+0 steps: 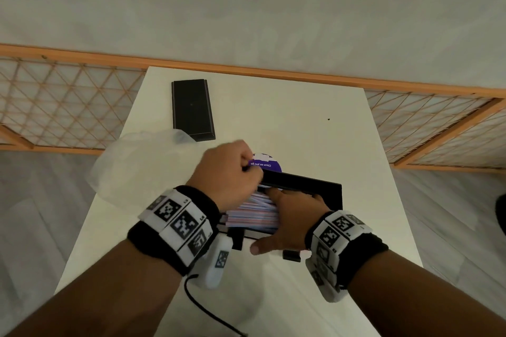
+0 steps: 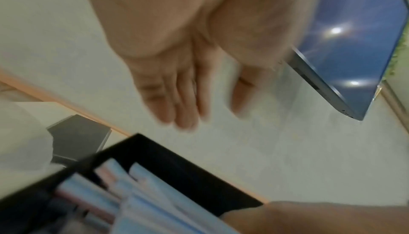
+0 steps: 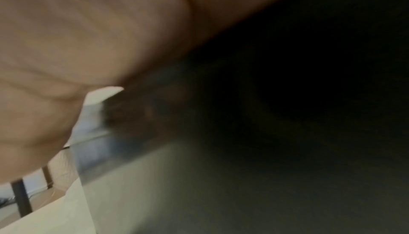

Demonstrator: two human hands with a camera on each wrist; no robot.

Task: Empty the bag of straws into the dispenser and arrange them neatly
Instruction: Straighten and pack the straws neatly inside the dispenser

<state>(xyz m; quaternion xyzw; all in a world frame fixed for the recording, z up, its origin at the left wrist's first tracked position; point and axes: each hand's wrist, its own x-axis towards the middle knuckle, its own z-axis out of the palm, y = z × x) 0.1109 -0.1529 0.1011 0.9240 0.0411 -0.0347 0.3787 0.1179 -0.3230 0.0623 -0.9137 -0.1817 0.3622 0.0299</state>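
The black straw dispenser (image 1: 330,194) stands open on the white table (image 1: 301,131), packed with wrapped pastel straws (image 1: 252,213). My left hand (image 1: 250,169) hangs over its far left corner. In the left wrist view the left hand (image 2: 208,113) has straight, blurred fingers above the dispenser (image 2: 177,167) and the straws (image 2: 141,202), holding nothing. My right hand (image 1: 284,208) lies flat on the straw pile, thumb along the front wall. The right wrist view shows only my palm (image 3: 66,45) and darkness. The empty clear bag (image 1: 131,169) lies at the table's left edge.
The black dispenser lid (image 1: 191,109) lies at the table's far left, its near end by the bag. A purple round sticker (image 1: 269,164) sits just behind the dispenser. A wooden lattice screen (image 1: 68,107) runs behind the table. A black cable (image 1: 208,312) trails near my left forearm.
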